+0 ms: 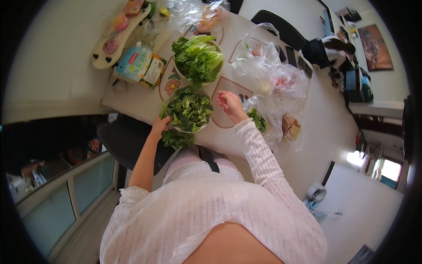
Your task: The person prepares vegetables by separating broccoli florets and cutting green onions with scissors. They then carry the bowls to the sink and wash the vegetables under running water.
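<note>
My left hand [161,126] grips a bunch of leafy green herbs [178,139] by its stems, at the near left side of a bowl of broccoli florets [190,109]. The leaves hang below the bowl, near the table's edge. To the right of that bowl my right hand [228,102] is raised over the table with its fingers curled; whether it holds anything small cannot be told. Behind the broccoli stands a bowl heaped with green lettuce leaves [199,59]. More leafy greens [257,120] lie in a clear plastic bag just right of my right wrist.
Crumpled plastic bags [283,79] and phones [304,67] lie on the table's right side. A printed pouch [140,66] and a cream shelf [99,59] stand at the left. A brown package [290,127] is at the near right. Black chairs [278,28] adjoin the table.
</note>
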Demonstrator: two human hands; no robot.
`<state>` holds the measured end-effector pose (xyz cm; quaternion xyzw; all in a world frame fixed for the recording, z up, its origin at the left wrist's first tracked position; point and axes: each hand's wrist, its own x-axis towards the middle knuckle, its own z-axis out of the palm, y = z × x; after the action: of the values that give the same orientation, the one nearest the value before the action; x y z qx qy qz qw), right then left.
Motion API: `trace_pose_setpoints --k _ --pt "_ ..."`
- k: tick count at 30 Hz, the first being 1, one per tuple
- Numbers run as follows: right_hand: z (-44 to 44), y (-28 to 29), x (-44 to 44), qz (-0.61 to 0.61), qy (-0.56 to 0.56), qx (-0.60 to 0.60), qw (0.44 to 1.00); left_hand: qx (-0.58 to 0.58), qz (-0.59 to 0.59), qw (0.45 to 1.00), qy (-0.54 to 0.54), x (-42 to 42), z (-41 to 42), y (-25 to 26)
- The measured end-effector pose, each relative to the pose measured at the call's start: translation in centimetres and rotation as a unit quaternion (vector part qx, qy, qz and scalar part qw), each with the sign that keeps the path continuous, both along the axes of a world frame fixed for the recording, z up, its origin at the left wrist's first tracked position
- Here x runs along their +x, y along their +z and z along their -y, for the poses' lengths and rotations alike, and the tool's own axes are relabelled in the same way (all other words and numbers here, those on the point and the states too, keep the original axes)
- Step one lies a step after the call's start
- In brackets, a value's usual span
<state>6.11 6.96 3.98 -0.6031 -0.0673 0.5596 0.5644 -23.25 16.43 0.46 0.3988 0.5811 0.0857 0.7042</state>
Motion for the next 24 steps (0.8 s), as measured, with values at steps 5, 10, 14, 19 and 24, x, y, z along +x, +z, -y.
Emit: trace_pose_setpoints --k 5,10,14,19,24 --pt "-6.7 -4.2 5.3 0.044 -0.019 -0.044 0.998 0.023 0.021 0.996 0.083 -3.2 3.5 1.8" --pt "-8.9 -2.6 5.6 -0.070 0.109 -0.043 0.991 0.010 0.020 0.980 0.197 -6.3 10.5 5.5" --pt "-8.1 -7.1 9.6 -0.197 0.096 0.012 0.976 0.013 0.010 0.954 0.298 -6.2 15.2 10.6" --pt "-9.1 -10.3 11.9 -0.156 0.007 0.015 0.988 0.032 0.086 0.917 0.388 -7.6 18.1 12.2" --pt "-7.8 -6.1 7.2 -0.141 -0.001 0.000 0.990 0.049 0.097 0.902 0.417 -10.7 17.4 14.4"
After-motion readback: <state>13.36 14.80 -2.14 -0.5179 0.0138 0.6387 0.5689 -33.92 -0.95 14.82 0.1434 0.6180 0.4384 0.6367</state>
